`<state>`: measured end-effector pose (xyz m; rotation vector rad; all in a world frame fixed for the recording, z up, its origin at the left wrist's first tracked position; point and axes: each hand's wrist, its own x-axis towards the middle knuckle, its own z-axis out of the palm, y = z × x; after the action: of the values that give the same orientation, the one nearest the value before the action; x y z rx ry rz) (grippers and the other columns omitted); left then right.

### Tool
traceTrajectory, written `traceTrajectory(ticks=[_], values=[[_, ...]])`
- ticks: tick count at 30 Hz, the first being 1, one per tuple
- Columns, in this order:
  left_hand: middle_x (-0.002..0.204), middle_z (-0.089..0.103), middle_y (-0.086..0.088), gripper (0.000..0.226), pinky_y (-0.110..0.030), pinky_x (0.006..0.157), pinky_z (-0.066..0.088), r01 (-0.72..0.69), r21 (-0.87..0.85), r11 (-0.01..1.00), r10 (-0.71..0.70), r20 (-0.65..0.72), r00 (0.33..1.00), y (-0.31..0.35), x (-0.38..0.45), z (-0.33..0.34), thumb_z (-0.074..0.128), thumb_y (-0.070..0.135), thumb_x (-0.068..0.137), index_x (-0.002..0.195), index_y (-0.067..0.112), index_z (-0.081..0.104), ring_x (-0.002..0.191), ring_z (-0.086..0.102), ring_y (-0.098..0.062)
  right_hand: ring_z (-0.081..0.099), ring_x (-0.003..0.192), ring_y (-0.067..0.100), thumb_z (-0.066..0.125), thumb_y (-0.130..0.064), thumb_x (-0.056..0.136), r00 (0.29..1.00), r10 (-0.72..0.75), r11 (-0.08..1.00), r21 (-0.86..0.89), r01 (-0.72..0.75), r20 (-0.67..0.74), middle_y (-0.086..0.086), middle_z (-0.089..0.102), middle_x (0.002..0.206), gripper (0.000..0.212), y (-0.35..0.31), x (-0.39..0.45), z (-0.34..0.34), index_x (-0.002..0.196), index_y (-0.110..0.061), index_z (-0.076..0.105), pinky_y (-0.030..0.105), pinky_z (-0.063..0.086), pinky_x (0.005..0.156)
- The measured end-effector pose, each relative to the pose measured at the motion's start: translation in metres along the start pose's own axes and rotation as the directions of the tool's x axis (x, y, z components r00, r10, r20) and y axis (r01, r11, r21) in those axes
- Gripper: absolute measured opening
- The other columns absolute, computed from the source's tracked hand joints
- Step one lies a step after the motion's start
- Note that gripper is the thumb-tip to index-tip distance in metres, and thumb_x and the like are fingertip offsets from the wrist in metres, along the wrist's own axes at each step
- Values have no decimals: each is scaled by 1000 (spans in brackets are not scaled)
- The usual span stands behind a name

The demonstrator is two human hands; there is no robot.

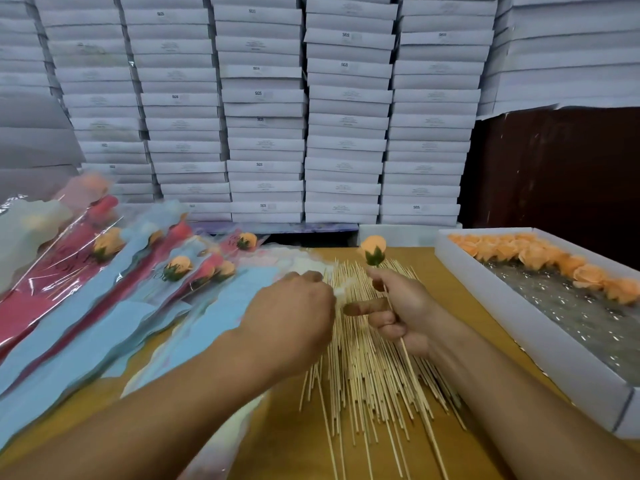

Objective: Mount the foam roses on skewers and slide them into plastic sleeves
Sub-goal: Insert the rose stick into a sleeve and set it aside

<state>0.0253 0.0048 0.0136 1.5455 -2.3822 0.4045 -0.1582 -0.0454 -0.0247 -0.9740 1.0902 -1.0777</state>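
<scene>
The right hand (398, 306) grips a skewer (410, 362) bearing a rose (373, 251); the left hand (298, 306) pinches a sleeve (341, 292). Misalignment may snag petals.

We note pale, matt wooden skewers (367, 375) lying on a smooth, matt tan tabletop (284, 441). The plastic sleeves (86, 306) are glossy and translucent, backed in red and blue. The orange roses (540, 261) look soft, matt foam, set in a white matt cardboard tray (540, 344) lined with crinkled, glinting film. Behind stand stacked white matt paper boxes (263, 109).
</scene>
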Motion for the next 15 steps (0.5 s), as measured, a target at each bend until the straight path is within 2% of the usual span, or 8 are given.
traceTrajectory(ticks=[2,4,6,8,9,11,13,15], values=[[101,51,2,26,-35,61,40,-26,24,999,25,17,1000,15,-7,-1,45,21,97,71,22,46,78,45,-18,32,37,7,60,-56,94,999,-30,999,-13,30,-22,14,75,75,39,0,1,-1,111,-24,47,17,23,30],[106,48,-2,26,-36,62,39,-62,31,998,60,62,996,25,-13,-4,44,19,97,72,20,42,81,42,-21,35,37,6,70,-56,88,996,-61,998,-39,59,-65,2,66,56,47,1,1,-1,114,-19,54,16,23,30],[111,47,-5,25,-35,64,37,-96,36,995,91,113,989,33,-19,-9,46,18,97,73,20,36,79,37,-19,34,35,6,76,-39,89,992,-95,993,-77,89,-83,-5,54,47,35,4,0,-1,102,-11,59,16,22,30],[118,48,-6,24,-36,66,42,-127,25,992,121,158,980,38,-23,-13,48,18,97,76,22,36,79,41,-19,31,32,5,73,-14,92,986,-125,989,-93,114,-114,-7,48,45,20,5,1,-1,88,-11,53,16,20,31],[122,49,-7,25,-38,69,47,-140,5,990,137,177,975,39,-23,-14,48,19,97,76,22,37,83,48,-21,29,31,6,69,-5,92,982,-132,989,-87,121,-137,-7,46,44,23,5,2,-1,87,-13,49,16,19,31],[129,52,-8,25,-41,86,52,-142,-110,984,160,187,969,39,-23,-15,45,26,102,77,23,46,108,57,-24,26,30,6,67,2,91,977,-142,989,-64,134,-157,-5,44,47,27,4,2,-2,89,-15,46,16,19,30],[134,49,-4,26,-38,93,50,-81,-316,945,137,159,978,36,-20,-16,44,44,102,101,24,60,122,54,-22,29,32,6,68,1,91,980,-143,990,-34,140,-140,-4,47,47,25,1,0,-2,94,-15,48,17,20,29],[142,35,5,51,-36,78,57,58,-575,816,38,153,987,30,-15,-15,53,54,94,138,28,48,114,59,-22,34,32,5,68,1,91,985,-131,990,28,135,-109,-3,53,47,23,-2,-2,-2,98,-12,50,18,22,28]])
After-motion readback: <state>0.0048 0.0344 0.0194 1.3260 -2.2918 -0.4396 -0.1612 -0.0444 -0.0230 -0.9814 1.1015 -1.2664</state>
